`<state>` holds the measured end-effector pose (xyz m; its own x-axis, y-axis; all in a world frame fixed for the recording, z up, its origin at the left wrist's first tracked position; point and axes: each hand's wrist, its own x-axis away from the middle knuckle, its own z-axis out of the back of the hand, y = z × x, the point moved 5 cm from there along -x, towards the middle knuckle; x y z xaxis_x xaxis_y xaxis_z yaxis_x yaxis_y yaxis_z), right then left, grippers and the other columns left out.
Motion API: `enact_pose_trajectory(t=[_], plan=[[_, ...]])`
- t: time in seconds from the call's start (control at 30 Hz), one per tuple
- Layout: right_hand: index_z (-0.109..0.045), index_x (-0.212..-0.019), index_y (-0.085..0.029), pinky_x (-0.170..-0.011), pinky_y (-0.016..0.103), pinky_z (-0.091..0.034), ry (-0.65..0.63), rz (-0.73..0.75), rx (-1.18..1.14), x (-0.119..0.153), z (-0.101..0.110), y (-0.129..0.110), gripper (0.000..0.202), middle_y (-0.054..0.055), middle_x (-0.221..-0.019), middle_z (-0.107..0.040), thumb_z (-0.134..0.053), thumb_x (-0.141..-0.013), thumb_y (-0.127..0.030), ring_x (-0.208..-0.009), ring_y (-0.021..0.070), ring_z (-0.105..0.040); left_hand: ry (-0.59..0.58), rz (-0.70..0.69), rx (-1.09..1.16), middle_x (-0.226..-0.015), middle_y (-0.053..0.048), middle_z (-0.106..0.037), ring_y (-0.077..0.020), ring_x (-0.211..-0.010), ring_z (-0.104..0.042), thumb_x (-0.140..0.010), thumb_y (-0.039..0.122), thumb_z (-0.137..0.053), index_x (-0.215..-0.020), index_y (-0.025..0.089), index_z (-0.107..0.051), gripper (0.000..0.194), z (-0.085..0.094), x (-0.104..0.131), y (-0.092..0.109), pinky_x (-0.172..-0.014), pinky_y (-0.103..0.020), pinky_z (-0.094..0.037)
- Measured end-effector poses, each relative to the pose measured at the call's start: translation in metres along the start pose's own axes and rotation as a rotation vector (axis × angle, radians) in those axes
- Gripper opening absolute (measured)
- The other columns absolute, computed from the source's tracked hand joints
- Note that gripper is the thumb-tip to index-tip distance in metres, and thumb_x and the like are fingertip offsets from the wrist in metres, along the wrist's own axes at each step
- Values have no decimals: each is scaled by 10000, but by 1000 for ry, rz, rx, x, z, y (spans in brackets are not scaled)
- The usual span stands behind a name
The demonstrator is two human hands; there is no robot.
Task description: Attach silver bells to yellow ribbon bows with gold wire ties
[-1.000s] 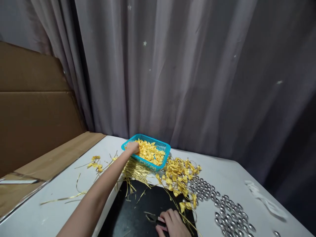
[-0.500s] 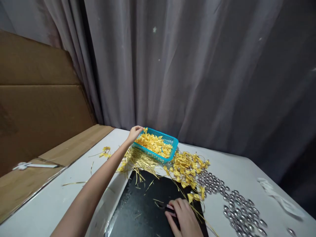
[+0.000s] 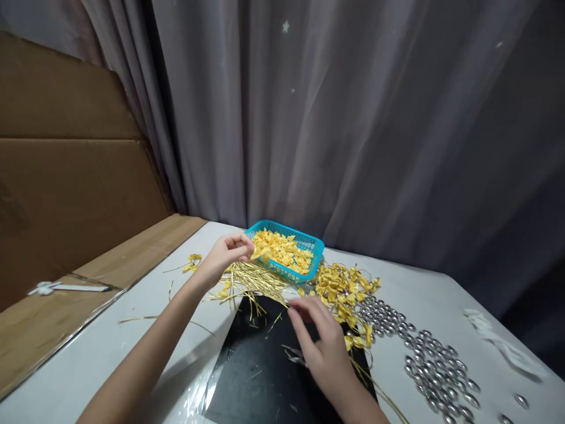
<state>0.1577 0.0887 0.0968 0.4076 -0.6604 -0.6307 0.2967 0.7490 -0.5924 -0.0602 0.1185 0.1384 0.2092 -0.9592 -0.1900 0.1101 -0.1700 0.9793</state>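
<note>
My left hand pinches a yellow ribbon bow just off the near left side of the blue plastic basket, which holds many more such bows. Over the black mat, the thumb and forefinger of my right hand close on the end of a gold twist tie. These fingers are at the right end of a loose pile of gold twist ties. Metal tips of a small cutting tool show beside my right hand; its handle is hidden.
Yellow bows with ties are heaped right of the basket. Several silver oval beads spread to the right, near a white cloth strip. A cardboard box stands left, with a white stick on its flap. A grey curtain hangs behind.
My left hand has drawn back from the basket towards me, bringing a bow. My right hand has moved forward from the lower mat to the twist ties; the tool's pink-and-black handle no longer shows.
</note>
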Motion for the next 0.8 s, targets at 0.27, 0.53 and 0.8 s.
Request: enact_pose_trajectory(t=[0.27,0.53,0.8], plan=[[-634,-1046,-230,-743,281,-531,-143,-45,-194,-51,12,-22,190,44,-1023,-673,-500,-913,-257,-860,142,-635,-231,-17,60,-657,24,-644,-106,-599,-564,-675,238,-709,-885,195,-608,238,-31,34,23,-582,-228,-447],[-638,-930,-209,-718,215,-511,-214,29,-181,-42,20,-24,117,-9,-886,-693,-558,-870,-150,-776,95,-642,-422,-73,-55,-832,-12,-696,-124,-770,-623,-814,219,-610,-840,187,-688,88,-42,38,18,-684,-220,-479],[-554,-846,-186,-662,228,-445,-377,-67,-63,-41,15,-14,78,-6,-807,-638,-495,-891,-160,-735,110,-606,-543,-112,-314,-824,-12,-675,-116,-730,-610,-834,269,-591,-880,179,-662,123,-45,43,20,-611,-199,-484]])
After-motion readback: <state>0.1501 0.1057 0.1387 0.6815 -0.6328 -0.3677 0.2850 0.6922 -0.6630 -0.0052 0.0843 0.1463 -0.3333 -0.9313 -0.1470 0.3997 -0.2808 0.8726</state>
